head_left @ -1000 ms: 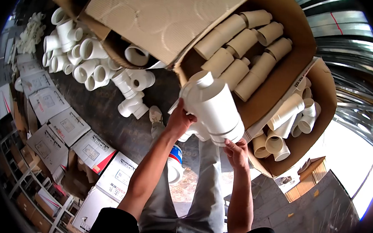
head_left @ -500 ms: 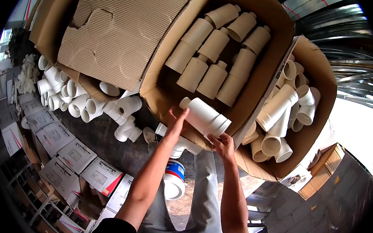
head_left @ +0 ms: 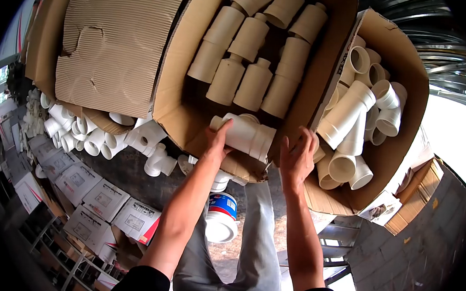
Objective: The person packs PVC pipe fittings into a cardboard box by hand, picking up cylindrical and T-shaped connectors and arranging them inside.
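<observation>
My left hand (head_left: 216, 143) is wrapped round one end of a white plastic pipe fitting (head_left: 246, 138), which lies roughly sideways over the near end of a cardboard box (head_left: 172, 100). The fitting has a narrower neck at the left and a wider collar at the right. Away from it, my right hand (head_left: 298, 160) has its fingers apart and holds nothing, beside the wall between this box and the one to its right. Inside the first box, several similar fittings (head_left: 253, 85) lie in rows.
Loose pipe fittings (head_left: 343, 166) fill the right-hand box (head_left: 409, 136). More white fittings (head_left: 94, 141) lie on the dark surface at left, under a corrugated cardboard flap (head_left: 115, 45). Below are a white bucket (head_left: 221, 227) and several printed cartons (head_left: 95, 194).
My right hand has let go of the fitting and moved right, fingers spread. The fitting, in my left hand, has turned and moved left over the box. The view has shifted slightly.
</observation>
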`<action>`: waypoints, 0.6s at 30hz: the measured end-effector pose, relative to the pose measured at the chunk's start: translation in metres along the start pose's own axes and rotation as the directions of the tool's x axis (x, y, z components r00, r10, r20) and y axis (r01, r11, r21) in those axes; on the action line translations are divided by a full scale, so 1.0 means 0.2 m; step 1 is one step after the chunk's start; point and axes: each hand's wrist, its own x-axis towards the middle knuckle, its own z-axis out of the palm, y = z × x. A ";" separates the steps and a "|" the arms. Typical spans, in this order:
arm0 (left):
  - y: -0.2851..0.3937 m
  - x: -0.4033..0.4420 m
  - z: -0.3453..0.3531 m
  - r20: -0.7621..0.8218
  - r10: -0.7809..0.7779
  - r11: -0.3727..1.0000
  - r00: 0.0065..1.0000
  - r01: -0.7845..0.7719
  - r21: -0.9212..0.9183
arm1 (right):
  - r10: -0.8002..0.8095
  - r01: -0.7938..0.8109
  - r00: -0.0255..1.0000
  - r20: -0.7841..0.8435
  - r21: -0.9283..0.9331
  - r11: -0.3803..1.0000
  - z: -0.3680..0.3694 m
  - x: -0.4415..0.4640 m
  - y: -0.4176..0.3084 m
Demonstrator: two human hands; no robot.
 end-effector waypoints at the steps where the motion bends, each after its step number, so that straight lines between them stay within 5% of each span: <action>1: 0.01 -0.02 0.02 -0.066 0.036 0.999 0.997 -0.035 0.002 | -0.060 0.046 0.963 -0.262 -0.059 0.997 0.01 0.02 -0.03; 2: 0.02 -0.02 0.04 -0.131 0.071 0.998 0.989 -0.070 0.007 | -0.083 0.080 0.991 -0.107 -0.032 0.996 0.00 0.01 -0.06; 4: -0.04 0.10 0.04 -0.121 0.071 0.997 0.990 -0.072 -0.001 | -0.315 0.293 0.913 -0.260 -0.120 0.949 0.07 0.06 -0.04; 8: -0.02 0.11 0.12 -0.143 0.072 0.997 0.987 -0.075 -0.017 | -0.144 0.125 0.890 -0.434 -0.071 0.990 0.02 0.24 -0.08; 11: -0.11 0.26 0.14 -0.219 0.206 0.976 0.954 -0.185 0.112 | -0.131 0.096 0.951 -0.281 -0.137 0.986 0.01 0.35 -0.01; 16: -0.24 0.47 0.13 -0.225 0.242 0.963 0.944 -0.207 0.171 | 0.022 -0.039 0.952 -0.304 -0.050 0.998 0.07 0.42 0.06; 18: -0.23 0.49 0.16 -0.234 0.322 0.943 0.917 -0.289 0.165 | 0.006 0.043 0.959 -0.282 0.170 0.984 0.07 0.44 0.06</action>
